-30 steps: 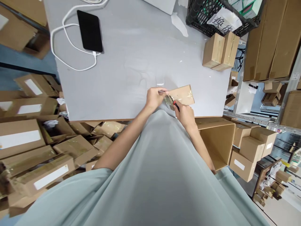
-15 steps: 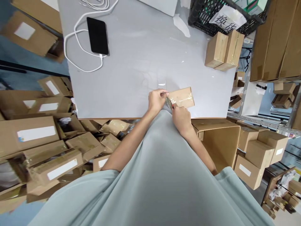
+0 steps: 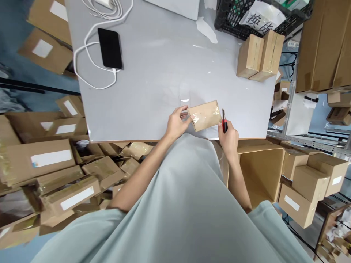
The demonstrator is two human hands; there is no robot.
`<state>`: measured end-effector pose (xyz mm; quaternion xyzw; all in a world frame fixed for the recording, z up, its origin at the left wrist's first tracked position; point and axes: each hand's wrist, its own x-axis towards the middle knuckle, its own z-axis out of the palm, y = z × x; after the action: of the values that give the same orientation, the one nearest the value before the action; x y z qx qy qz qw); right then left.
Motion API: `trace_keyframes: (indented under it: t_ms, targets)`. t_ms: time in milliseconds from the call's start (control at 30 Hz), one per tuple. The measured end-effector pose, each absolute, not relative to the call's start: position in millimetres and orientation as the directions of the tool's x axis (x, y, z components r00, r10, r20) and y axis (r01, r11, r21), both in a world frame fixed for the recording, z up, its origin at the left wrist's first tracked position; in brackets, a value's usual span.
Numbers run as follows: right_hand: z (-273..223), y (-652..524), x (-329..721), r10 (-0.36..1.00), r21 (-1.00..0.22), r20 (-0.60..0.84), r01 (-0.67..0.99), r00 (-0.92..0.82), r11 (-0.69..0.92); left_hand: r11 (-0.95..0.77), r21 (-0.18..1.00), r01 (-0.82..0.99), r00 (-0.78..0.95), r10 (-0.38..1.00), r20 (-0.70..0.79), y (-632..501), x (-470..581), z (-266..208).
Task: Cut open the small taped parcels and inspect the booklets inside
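Observation:
A small brown cardboard box with clear tape on it is at the table's front edge. My left hand grips its left end, thumb on the near side and fingers at the far side. In my right hand is a red and black utility knife, its blade pointing away from me. That hand is just beside the box's right end; whether its thumb touches the box I cannot tell.
A black phone on a white cable lies at the table's left. Two small boxes stand at the right by a black crate. An open carton is below the table edge; heaped cartons lie at left.
My right hand has moved from the box's left end to its right end, with the knife's blade now pointing away from me. The box has shifted slightly left and tilted.

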<state>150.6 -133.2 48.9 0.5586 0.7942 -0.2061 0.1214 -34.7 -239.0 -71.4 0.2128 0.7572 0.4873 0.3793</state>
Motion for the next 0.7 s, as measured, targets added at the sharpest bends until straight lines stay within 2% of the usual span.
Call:
trace_keyframes:
  t_ms: [133,267,333,500,700]
  targets:
    - [16,-96,167,0.842,-0.268,-0.419,0.932,-0.339,0.242,0.452,0.892,0.004,-0.597,0.716,-0.361,-241,-38,-71]
    - [-2,-92,173,0.809,-0.358,-0.474,0.915,-0.349,0.186,0.419,0.86,0.291,-0.58,0.792,-0.189,-217,-35,-49]
    - [-5,-95,174,0.801,-0.38,-0.491,0.912,-0.343,0.157,0.387,0.844,0.372,-0.536,0.832,-0.146,-193,-27,-39]
    - [-10,-98,177,0.783,-0.406,-0.51,0.902,-0.356,0.145,0.445,0.835,0.323,-0.514,0.823,-0.24,-136,-4,-43]
    - [3,-91,174,0.752,-0.32,-0.514,0.906,-0.412,0.278,0.484,0.841,0.24,-0.588,0.762,-0.27,-120,0,-58]
